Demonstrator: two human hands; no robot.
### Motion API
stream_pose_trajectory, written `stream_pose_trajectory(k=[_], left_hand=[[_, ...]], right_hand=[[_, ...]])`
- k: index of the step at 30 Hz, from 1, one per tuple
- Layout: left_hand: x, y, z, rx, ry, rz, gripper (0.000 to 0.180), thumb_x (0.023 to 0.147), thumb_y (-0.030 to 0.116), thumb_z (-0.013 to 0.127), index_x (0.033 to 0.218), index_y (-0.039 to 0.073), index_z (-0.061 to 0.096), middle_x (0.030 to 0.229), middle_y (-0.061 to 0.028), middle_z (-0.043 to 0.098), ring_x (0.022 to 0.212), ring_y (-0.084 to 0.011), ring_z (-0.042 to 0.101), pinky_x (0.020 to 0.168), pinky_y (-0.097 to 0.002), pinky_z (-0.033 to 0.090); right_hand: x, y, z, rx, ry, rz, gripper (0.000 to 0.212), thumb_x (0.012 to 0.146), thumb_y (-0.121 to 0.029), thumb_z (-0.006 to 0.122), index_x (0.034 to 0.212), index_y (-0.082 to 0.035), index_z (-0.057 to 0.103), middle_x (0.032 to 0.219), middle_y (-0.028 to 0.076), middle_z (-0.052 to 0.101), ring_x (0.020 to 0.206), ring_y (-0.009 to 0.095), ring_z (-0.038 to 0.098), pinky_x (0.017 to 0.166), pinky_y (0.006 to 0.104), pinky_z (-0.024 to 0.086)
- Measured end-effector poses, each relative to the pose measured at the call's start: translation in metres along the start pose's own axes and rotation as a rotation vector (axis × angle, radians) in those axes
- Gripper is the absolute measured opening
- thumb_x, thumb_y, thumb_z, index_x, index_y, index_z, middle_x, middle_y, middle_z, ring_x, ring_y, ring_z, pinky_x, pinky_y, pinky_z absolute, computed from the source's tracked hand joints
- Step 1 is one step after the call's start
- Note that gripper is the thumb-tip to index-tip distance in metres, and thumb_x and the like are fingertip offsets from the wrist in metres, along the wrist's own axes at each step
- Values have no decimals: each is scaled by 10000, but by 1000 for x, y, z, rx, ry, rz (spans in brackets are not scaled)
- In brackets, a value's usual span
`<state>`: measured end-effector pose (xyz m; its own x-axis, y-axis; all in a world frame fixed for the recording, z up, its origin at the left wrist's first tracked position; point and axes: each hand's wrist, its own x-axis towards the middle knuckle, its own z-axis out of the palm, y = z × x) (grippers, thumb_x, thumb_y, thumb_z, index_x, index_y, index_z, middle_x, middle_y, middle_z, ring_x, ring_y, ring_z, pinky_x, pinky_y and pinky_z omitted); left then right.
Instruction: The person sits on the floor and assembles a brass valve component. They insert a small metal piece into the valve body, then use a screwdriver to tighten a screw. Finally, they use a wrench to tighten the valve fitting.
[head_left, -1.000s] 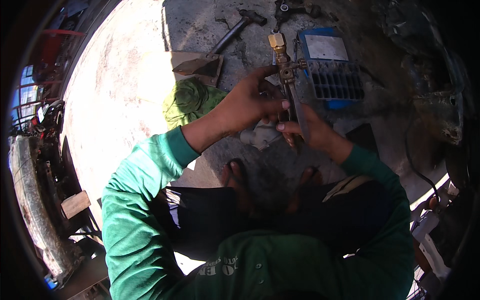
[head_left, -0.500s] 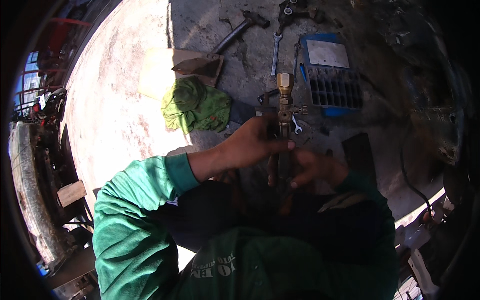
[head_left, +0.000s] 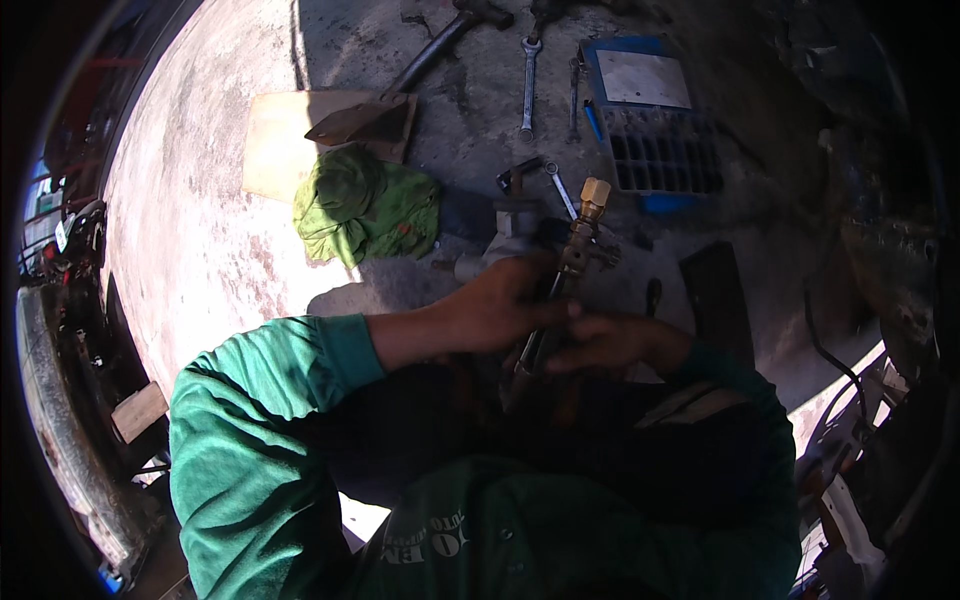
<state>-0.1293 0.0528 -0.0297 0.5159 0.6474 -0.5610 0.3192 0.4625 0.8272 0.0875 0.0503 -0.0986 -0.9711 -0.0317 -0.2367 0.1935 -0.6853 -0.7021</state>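
Note:
Over my lap, my left hand (head_left: 505, 300) is closed round the middle of a long metal valve fitting (head_left: 578, 250), with a brass hex nut at its upper end and a small side outlet. The fitting tilts, its top leaning right and its darker lower end pointing toward my lap. From the right, my right hand (head_left: 615, 340) meets the fitting's lower part, its fingers curled against it in deep shade. Just beyond my left hand, a grey metal part (head_left: 515, 222) lies on the floor, partly covered by the hand. A small wrench (head_left: 562, 190) rests beside the brass nut.
On the concrete floor ahead are a green cloth (head_left: 365, 205), a tan board (head_left: 275, 140), a hammer (head_left: 435, 50) and a longer wrench (head_left: 529, 90). A blue compartment case (head_left: 640, 75) stands open at the far right. Nearer lie a dark flat plate (head_left: 716, 300) and a black handle (head_left: 653, 296).
The fitting has turned from nearly upright to tilted, its brass top now lower and further right. Both hands stay at it. The floor items have shifted left in view, uncovering the grey metal part.

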Motion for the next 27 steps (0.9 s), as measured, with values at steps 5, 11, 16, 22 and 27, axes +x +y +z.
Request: stream_pose_trajectory(k=[5,11,16,22,27], left_hand=[[2,-10,-4,1,-2,57,510,956,267,703,1336,-34,545,1199,-185,671,1135,-221,625,967,-372,487],[-3,-7,-4,-15,4,62,515,950,247,709,1346,-34,535,1194,-183,672,1135,-218,627,962,-371,492],[-6,-5,-3,25,17,57,535,944,245,716,1357,-36,524,1198,-192,671,1134,-225,634,960,-374,499],[-7,-5,0,64,35,108,533,946,246,714,1357,-39,529,1212,-203,667,1156,-240,633,977,-379,495],[-6,-5,3,22,23,106,521,950,241,714,1351,-39,534,1228,-201,659,1161,-239,628,987,-378,492]], right_hand=[[4,6,-3,5,15,26,419,1032,-227,616,1393,-24,553,1361,111,593,1314,212,516,1112,368,405],[6,7,0,-8,43,-22,421,1025,-204,627,1399,-28,551,1381,104,583,1327,213,508,1109,371,414],[6,6,-1,-30,20,4,433,1022,-196,630,1411,-29,541,1417,104,561,1358,220,483,1125,374,404],[4,5,4,-4,16,-35,429,1028,-191,618,1413,-21,536,1391,113,581,1336,226,507,1112,373,420],[3,8,2,2,-4,-8,430,1028,-194,618,1410,-12,536,1365,111,599,1292,220,546,1081,365,450]])
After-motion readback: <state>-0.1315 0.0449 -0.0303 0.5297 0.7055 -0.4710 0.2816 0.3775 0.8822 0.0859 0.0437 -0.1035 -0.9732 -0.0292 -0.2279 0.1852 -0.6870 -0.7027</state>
